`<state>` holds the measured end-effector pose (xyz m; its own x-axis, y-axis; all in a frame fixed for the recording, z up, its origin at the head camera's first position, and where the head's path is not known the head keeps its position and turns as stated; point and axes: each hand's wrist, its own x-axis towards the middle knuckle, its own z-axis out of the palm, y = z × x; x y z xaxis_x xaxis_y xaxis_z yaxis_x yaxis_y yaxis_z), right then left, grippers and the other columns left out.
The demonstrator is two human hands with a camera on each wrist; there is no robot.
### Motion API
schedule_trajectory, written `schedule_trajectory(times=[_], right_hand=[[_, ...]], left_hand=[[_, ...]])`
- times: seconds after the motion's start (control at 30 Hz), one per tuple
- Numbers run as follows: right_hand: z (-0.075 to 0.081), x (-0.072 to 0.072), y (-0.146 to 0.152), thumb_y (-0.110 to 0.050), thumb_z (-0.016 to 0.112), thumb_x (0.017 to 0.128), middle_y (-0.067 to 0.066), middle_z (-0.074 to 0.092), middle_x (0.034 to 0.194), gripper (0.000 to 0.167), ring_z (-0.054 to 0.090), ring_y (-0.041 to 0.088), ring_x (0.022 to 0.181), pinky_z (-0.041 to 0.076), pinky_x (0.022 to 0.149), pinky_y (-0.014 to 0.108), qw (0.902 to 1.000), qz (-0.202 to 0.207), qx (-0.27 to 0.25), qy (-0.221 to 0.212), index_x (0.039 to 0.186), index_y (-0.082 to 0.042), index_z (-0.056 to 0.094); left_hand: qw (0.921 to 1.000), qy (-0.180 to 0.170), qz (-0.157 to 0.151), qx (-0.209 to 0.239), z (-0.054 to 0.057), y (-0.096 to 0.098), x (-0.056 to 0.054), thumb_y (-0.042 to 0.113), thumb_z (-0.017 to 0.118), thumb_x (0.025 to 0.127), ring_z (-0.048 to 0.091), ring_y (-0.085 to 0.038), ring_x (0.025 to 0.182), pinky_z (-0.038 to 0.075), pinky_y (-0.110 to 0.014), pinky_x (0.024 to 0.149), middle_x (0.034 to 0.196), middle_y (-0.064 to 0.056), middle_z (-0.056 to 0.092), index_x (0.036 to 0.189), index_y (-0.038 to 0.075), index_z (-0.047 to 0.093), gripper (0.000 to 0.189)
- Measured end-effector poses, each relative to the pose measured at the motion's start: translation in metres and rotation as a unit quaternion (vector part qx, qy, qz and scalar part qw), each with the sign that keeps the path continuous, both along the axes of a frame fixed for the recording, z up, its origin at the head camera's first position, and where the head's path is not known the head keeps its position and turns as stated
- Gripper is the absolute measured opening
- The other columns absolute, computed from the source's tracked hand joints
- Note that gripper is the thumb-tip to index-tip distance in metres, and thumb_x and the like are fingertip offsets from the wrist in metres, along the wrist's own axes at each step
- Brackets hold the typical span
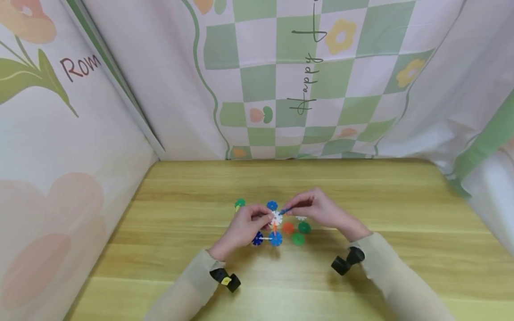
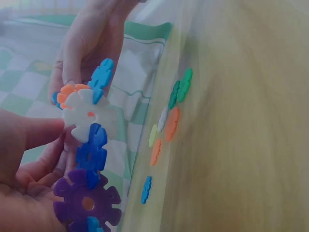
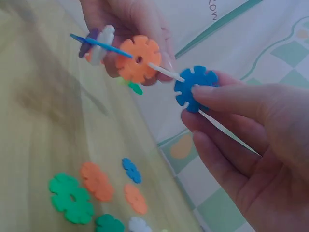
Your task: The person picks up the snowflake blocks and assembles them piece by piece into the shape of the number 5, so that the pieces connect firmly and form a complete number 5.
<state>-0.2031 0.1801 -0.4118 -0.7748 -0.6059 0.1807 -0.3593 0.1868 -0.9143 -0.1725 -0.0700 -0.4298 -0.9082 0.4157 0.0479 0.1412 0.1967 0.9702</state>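
My left hand (image 1: 249, 225) pinches a joined chain of plastic snowflake discs, its thumb at the edge of a white disc (image 2: 87, 113). Slotted into the chain are a purple disc (image 2: 87, 200), blue ones and an orange disc (image 3: 138, 58). Between thumb and fingers, my right hand (image 1: 317, 209) holds a blue snowflake disc (image 3: 195, 87). A white disc seen edge-on (image 3: 165, 72) spans from this blue disc to the orange one. The chain hangs above the table, and fingers hide part of it.
Loose snowflake discs lie on the wooden table (image 1: 401, 209) beyond and beneath the hands: a green disc (image 3: 71, 198), an orange disc (image 3: 96, 181), a small-looking blue disc (image 3: 131, 170) and several others. A patterned curtain (image 1: 257, 80) rises behind the table's far edge.
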Motion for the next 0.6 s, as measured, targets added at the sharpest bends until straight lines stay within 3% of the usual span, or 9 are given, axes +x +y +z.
schedule_trajectory(times=[0.17,0.43,0.6], right_hand=[[0.008,-0.004,-0.001,0.001,0.066,0.097,0.008,0.076,0.102,0.015,0.07,0.042,0.094,0.06,0.081,0.04,0.9992,0.027,0.026,0.01,0.106,-0.001,0.078],[0.011,-0.005,-0.003,0.0,0.067,0.097,0.003,0.077,0.101,0.015,0.07,0.043,0.093,0.059,0.08,0.035,0.9981,0.046,0.041,0.003,0.105,-0.006,0.079],[0.007,-0.006,-0.003,0.001,0.067,0.097,0.005,0.077,0.1,0.015,0.071,0.04,0.089,0.059,0.076,0.034,0.9985,0.04,0.036,0.008,0.105,-0.004,0.079]], left_hand=[[0.9999,0.006,0.008,0.003,-0.001,0.0,0.002,0.01,0.064,0.102,0.067,-0.02,0.073,0.058,-0.029,0.066,0.087,-0.006,0.07,0.103,-0.002,0.071,0.013],[0.9998,0.002,0.01,0.019,-0.002,0.0,0.004,0.008,0.065,0.101,0.069,-0.033,0.08,0.06,-0.044,0.075,0.089,-0.008,0.07,0.101,-0.002,0.07,0.012],[0.9997,-0.004,0.01,0.022,-0.003,0.001,0.004,0.01,0.065,0.101,0.069,-0.025,0.078,0.06,-0.041,0.074,0.087,-0.007,0.071,0.101,-0.001,0.071,0.013]])
